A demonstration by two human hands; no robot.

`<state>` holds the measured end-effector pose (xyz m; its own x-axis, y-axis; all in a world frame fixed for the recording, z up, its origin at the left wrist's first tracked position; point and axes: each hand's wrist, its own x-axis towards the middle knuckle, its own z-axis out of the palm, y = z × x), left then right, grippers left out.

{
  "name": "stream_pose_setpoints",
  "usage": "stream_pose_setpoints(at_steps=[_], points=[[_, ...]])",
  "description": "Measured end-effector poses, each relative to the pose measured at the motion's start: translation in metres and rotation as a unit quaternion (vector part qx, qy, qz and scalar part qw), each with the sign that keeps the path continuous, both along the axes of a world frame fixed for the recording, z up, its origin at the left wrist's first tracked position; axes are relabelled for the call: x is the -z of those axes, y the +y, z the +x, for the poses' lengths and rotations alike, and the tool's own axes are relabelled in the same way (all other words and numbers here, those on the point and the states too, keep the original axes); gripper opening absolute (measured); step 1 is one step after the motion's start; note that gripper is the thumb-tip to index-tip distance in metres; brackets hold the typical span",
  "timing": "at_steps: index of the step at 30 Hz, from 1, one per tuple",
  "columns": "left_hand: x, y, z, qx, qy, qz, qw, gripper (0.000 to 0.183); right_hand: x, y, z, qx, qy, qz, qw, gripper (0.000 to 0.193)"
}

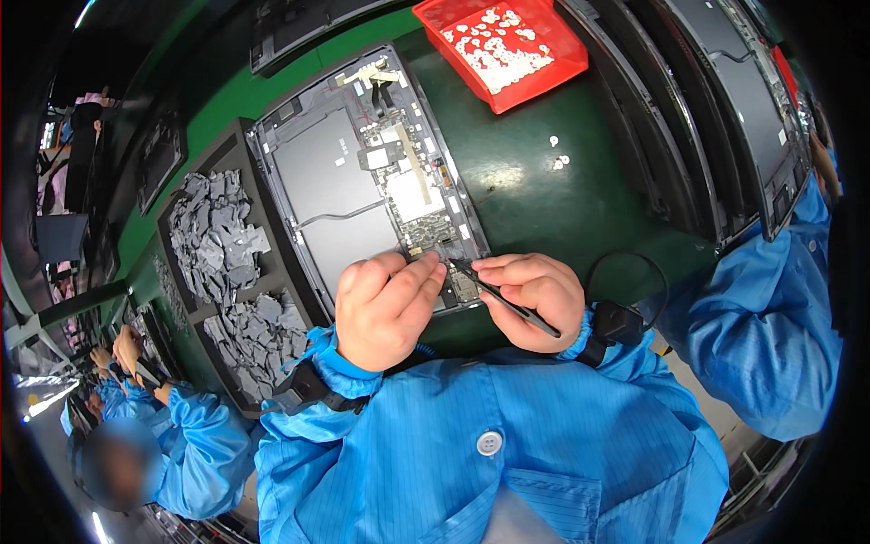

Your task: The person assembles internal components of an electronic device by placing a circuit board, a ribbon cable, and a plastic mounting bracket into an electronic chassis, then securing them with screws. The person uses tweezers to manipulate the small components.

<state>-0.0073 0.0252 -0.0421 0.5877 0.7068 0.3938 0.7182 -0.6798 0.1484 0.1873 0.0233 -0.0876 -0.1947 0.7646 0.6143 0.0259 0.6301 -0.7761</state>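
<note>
An opened laptop chassis (362, 181) lies back-up on the green bench (535, 208), its battery panels and circuit board exposed. The left hand (385, 308) is curled into a loose fist at the near edge of the chassis, fingertips pressing down on the near end of the board; whether it pinches any small part I cannot tell. The right hand (535, 295) grips black tweezers (503, 295) like a pen, the tip aimed left and touching the board just beside the left fingertips.

A red bin (503, 45) of small white pieces sits far right, with a few loose white pieces (557, 159) on the bench between it and the hands. A black tray (227, 272) of grey pads lies to the left. Other workers in blue coats stand at both sides.

The tweezer tip rests among dense components, so a slip or too much pressure would probably scratch the board or bend a connector. If the left hand eases off, the chassis may shift under the tip. A tiny part could spring from the tweezers and vanish into the chassis.
</note>
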Motion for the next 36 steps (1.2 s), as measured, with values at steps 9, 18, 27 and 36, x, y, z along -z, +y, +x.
stream_pose_setpoints(at_steps=[9,18,27,36], points=[[-0.001,-0.001,-0.001,0.0,-0.005,0.009,1.0,0.026,-0.007,0.0,0.0,-0.01,-0.031,0.007,0.999,0.033],[0.001,-0.001,-0.001,-0.004,-0.013,0.007,1.0,0.025,-0.006,-0.001,-0.002,0.006,-0.021,0.002,1.0,0.028],[-0.01,0.002,-0.006,0.0,-0.039,-0.048,0.998,0.026,-0.006,-0.003,-0.006,0.016,-0.02,0.002,1.0,0.028],[-0.024,0.014,-0.047,-0.091,-0.088,-0.061,0.99,0.025,0.0,-0.002,-0.001,-0.011,-0.021,0.003,1.0,0.031]])
